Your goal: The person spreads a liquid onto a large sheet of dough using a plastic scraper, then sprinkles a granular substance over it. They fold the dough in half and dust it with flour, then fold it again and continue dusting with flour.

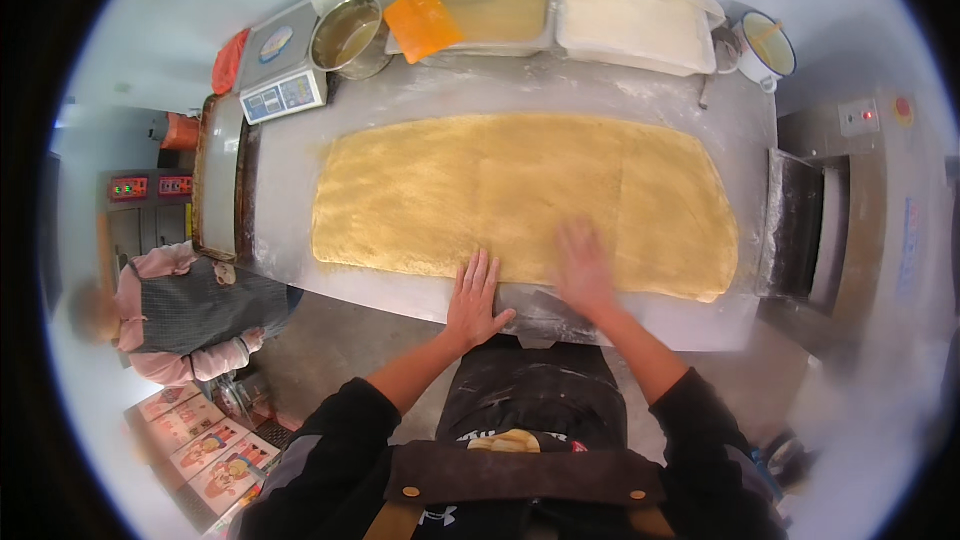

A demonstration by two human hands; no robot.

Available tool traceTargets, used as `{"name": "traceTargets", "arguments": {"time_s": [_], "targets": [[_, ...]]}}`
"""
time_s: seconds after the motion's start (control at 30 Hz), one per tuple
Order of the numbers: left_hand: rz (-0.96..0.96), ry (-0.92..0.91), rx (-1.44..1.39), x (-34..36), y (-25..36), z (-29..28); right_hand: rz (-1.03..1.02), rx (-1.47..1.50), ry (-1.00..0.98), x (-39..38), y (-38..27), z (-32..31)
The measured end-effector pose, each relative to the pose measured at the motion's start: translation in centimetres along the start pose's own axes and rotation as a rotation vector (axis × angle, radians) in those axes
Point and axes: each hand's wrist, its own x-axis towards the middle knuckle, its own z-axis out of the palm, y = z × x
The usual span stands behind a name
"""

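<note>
A wide, yellow-brown sheet of dough (520,190) lies flat across the work table, with faint crease lines running over it. My left hand (478,300) is open, palm down at the near edge of the sheet, its fingertips on the dough and its thumb spread to the side. My right hand (585,265) lies further right and reaches onto the dough; motion blurs it, but its fingers look stretched out and nothing shows in them. Between my wrists, a dark flat piece (560,312) sits at the table's near edge; its kind is unclear.
Along the back stand a digital scale (284,96), a metal bowl (350,35), a metal tray of pale liquid (500,10) with an orange scraper (420,22), a white tub (635,25) and an enamel mug (768,45). A person (190,310) is at the left.
</note>
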Motion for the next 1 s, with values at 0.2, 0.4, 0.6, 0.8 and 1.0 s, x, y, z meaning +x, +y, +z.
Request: {"name": "traceTargets", "arguments": {"time_s": [0.2, 0.4, 0.6, 0.8, 1.0], "targets": [[0.104, 0.06, -0.082, -0.1, -5.1, -2.3, -0.189, -0.048, -0.083, 8.3, -2.2, 0.5], [0.018, -0.002, -0.175, -3.3, -8.9, -3.4, -0.486, 0.129, -0.219, 4.7, -11.2, 5.1], [-0.193, 0.209, -0.155, -5.1, -14.6, -3.8, -0.161, 0.014, -0.073, 6.6, -13.7, 6.0], [-0.269, 0.189, -0.084, -6.1, -17.2, -3.3, -0.455, 0.15, -0.266, 6.9, -16.6, 9.0], [-0.21, 0.138, -0.127, -4.9, -13.3, -2.5, 0.114, -0.032, -0.13, 0.5, -10.4, 5.6]]}}
